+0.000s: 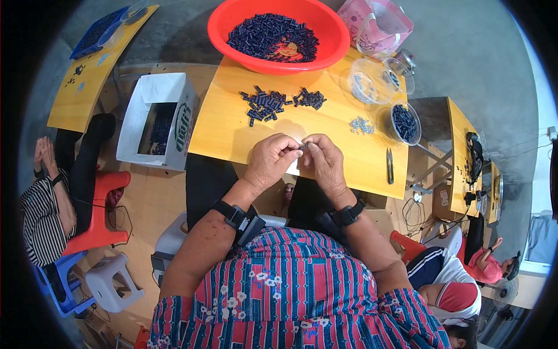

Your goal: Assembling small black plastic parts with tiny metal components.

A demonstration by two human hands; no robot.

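Close to the near edge of the yellow table (224, 136), my left hand (270, 160) and my right hand (326, 163) meet fingertip to fingertip. Both are closed in a pinch around a small dark part (302, 146), mostly covered by the fingers. Beyond them lie a larger pile of short dark plastic pieces (266, 104) and a smaller pile (310, 99). Small silvery metal parts (362, 125) are scattered to the right of my hands. Thread snips (390, 166) with dark handles lie near the right edge.
A red basin (218, 26) of dark pieces sits at the back. Clear tubs (363, 87) and a round tub of dark pieces (405, 123) stand right. A white box (136, 110) is left of the table. Other people sit at both sides, near stools (113, 279).
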